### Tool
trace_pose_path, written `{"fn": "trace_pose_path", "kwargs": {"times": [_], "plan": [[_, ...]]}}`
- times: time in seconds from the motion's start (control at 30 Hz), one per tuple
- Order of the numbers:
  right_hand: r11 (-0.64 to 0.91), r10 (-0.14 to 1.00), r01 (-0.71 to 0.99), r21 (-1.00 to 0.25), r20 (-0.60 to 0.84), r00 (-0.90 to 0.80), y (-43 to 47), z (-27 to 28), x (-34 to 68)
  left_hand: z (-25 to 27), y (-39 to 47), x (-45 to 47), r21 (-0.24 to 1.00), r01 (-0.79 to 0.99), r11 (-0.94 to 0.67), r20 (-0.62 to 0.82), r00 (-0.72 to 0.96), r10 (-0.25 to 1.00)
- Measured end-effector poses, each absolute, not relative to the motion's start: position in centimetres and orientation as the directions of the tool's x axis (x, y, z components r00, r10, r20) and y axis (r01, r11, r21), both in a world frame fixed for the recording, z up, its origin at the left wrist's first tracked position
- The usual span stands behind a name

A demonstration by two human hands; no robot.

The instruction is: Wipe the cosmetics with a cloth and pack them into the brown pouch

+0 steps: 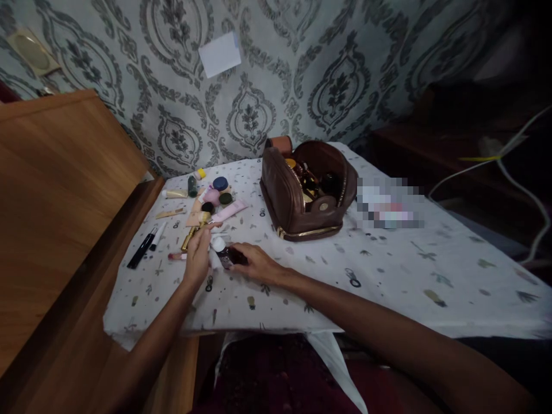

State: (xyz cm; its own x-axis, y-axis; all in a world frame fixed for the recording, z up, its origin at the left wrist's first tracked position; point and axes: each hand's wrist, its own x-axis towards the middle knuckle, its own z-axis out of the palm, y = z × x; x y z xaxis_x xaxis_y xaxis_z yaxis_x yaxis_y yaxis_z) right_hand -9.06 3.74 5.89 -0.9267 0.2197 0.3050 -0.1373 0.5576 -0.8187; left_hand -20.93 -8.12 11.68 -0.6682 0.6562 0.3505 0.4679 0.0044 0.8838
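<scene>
My right hand [257, 263] is closed around a dark brown bottle [228, 256] with a white cap, tilted with its cap to the left, low over the table. Just left of that cap is my left hand [199, 253], its fingers bent together; whatever they grip is hidden. Something white shows between it and the bottle, too blurred to name. A gold tube [188, 238] lies beside my left hand's fingers. Beyond it lie a pink squeeze tube [230, 210], a jar with a blue lid [220, 184] and a jar with a dark green lid [225, 199].
An unzipped brown toiletry bag [282, 192] stands at centre right with bottles inside. On the left lie a black tube [142, 248], a cream tube [176, 194] and a dark green bottle [192, 186]. A wooden panel [64, 190] borders the table's left side; a blurred-out patch [390, 204] lies right.
</scene>
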Motion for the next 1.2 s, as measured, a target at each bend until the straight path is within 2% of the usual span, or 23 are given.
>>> {"fn": "trace_pose_path", "kwargs": {"times": [0.2,0.43,0.57,0.67,0.77,0.97,1.2], "plan": [[0.562,0.261,-0.102,-0.821,0.293,-0.92,3.8,5.9,-8.9,8.8,-9.2,-19.7,0.909,0.394,0.139,0.221,-0.735,0.64],[0.518,0.352,-0.069,-0.852,0.286,-0.891,3.6,6.1,-8.9,8.5,-9.3,-20.5,0.902,0.418,0.109,0.234,-0.684,0.69],[0.459,0.363,-0.073,-0.885,0.262,-0.894,3.6,5.6,-8.9,8.6,-9.6,-20.8,0.893,0.429,0.136,0.227,-0.691,0.686],[0.491,0.347,-0.14,-0.86,0.34,-0.874,3.6,5.4,-8.8,8.6,-9.6,-21.3,0.885,0.425,0.19,0.194,-0.708,0.68],[0.577,0.301,-0.228,-0.784,0.464,-0.833,3.7,5.6,-8.5,8.6,-9.4,-21.6,0.876,0.431,0.218,0.163,-0.688,0.707],[0.663,0.157,-0.402,-0.632,0.642,-0.75,3.9,6.6,-8.2,9.0,-9.5,-20.7,0.894,0.439,0.089,0.239,-0.636,0.734],[0.716,0.207,-0.344,-0.607,0.655,-0.726,3.9,6.3,-8.3,8.3,-11.3,-19.5,0.87,0.488,0.069,0.329,-0.68,0.655]]}}
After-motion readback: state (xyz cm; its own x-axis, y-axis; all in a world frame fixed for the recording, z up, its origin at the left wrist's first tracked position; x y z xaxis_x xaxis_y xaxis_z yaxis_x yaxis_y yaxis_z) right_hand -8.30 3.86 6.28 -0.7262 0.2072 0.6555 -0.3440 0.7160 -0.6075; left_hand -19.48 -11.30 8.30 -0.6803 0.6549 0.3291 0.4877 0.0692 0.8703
